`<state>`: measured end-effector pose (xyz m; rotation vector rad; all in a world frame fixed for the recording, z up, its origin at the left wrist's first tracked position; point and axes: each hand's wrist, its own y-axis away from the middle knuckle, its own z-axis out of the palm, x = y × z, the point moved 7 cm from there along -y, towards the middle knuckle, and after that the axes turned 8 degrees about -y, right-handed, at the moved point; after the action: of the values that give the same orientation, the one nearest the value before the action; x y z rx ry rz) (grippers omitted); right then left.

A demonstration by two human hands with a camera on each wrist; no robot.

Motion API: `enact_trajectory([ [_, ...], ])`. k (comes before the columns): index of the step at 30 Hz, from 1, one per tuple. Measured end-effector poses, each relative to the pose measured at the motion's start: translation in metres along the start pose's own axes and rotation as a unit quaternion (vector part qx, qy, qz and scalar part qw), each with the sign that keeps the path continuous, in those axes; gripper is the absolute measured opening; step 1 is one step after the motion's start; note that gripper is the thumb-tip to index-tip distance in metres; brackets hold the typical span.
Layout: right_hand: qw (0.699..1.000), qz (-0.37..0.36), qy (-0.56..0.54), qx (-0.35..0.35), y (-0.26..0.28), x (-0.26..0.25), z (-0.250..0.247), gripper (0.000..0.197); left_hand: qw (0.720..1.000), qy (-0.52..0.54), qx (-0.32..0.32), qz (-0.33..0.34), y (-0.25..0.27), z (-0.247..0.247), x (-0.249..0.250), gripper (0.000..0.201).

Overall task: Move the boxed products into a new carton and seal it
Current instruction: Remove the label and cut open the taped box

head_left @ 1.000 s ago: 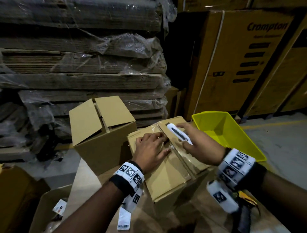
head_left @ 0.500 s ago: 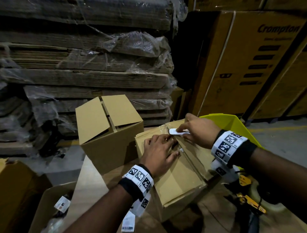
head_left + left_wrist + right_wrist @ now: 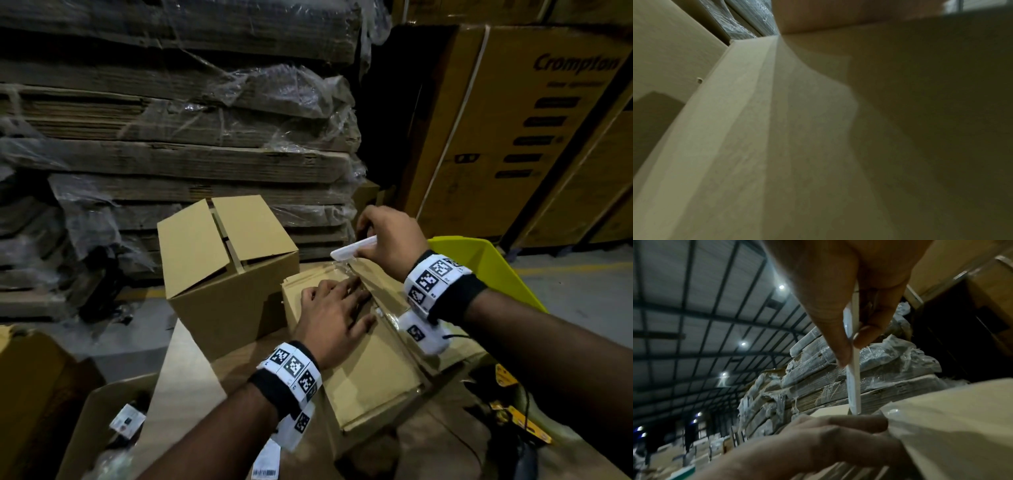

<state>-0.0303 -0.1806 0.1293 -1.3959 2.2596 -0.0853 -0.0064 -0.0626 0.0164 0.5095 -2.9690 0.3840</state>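
A closed brown carton (image 3: 373, 373) with clear tape along its centre seam lies in front of me. My left hand (image 3: 337, 308) rests flat on its top, fingers straight and spread near the seam. My right hand (image 3: 387, 240) grips a white box cutter (image 3: 352, 248) at the carton's far end, its tip pointing down at the taped seam. In the right wrist view thumb and fingers pinch the cutter (image 3: 852, 369) above the left hand (image 3: 818, 443). The left wrist view shows only cardboard (image 3: 818, 129) close up. A second carton (image 3: 226, 274) with flaps partly raised stands to the left.
A yellow plastic bin (image 3: 486, 270) sits right of the cartons. Wrapped stacks of flat cardboard (image 3: 178, 137) rise behind, and large printed cartons (image 3: 513, 130) stand at the back right. An open box (image 3: 102, 428) with labelled items sits at lower left. A yellow-black tool (image 3: 513, 418) lies at lower right.
My right hand has turned the cutter from lying flat over the seam and moved it to the carton's far end, tip down. The left hand has stayed pressed on the carton top.
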Motion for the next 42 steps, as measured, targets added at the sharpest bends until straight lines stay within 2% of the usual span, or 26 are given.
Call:
enact_trajectory([
  [5, 0.991, 0.071, -0.089, 0.069, 0.006, 0.023, 0.001, 0.016, 1.0, -0.008, -0.014, 0.0, -0.001, 0.001, -0.001, 0.052],
  [9, 0.971, 0.091, -0.18, 0.129, 0.014, 0.041, -0.013, 0.017, 0.999, -0.022, -0.028, -0.001, -0.005, 0.001, -0.004, 0.06],
  [11, 0.958, 0.094, -0.22, 0.157, 0.016, 0.045, -0.018, 0.019, 0.999, -0.025, -0.029, 0.001, -0.007, 0.001, -0.004, 0.061],
  [15, 0.948, 0.075, -0.258, 0.173, 0.011, 0.047, -0.014, 0.012, 0.999, -0.026, -0.029, -0.001, -0.006, 0.002, -0.004, 0.061],
  [23, 0.971, 0.03, -0.145, 0.186, -0.002, 0.026, -0.004, 0.017, 0.999, -0.033, -0.021, 0.008, -0.006, 0.004, -0.003, 0.059],
  [30, 0.975, -0.016, -0.13, 0.179, -0.011, 0.007, 0.001, 0.015, 1.0, -0.012, -0.012, 0.005, -0.005, 0.004, -0.004, 0.059],
  [34, 0.983, -0.028, -0.105, 0.15, -0.016, -0.003, 0.009, 0.015, 1.0, -0.018, -0.015, 0.005, -0.006, 0.004, -0.005, 0.058],
  [38, 0.982, -0.007, -0.11, 0.151, -0.02, -0.002, 0.013, 0.015, 1.0, -0.02, -0.015, 0.006, -0.007, 0.004, -0.005, 0.056],
  [42, 0.968, 0.01, -0.16, 0.194, -0.017, 0.005, -0.002, 0.01, 1.0, -0.012, -0.013, 0.006, -0.006, 0.003, -0.005, 0.056],
])
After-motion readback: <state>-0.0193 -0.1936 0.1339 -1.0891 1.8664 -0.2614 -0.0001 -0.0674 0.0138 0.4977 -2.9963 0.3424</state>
